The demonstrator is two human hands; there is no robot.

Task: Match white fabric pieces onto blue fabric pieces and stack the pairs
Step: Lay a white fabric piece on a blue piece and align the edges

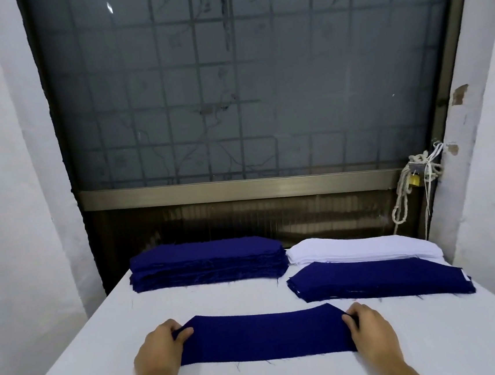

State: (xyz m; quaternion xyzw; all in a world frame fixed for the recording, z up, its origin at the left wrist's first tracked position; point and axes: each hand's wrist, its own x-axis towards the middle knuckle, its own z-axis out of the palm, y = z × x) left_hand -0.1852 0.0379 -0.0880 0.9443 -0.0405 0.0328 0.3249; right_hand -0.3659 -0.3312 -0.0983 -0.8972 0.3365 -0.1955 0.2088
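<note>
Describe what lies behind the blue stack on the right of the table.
A stack of white fabric pieces lies just behind the right blue stack on the table. The blue stack hides its near edge, so whether they touch cannot be seen.

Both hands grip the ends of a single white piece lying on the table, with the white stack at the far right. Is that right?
Not quite: the head view shows the piece is blue. The left hand and right hand grip the ends of a single blue piece on the table; the white stack does sit at the far right.
</note>
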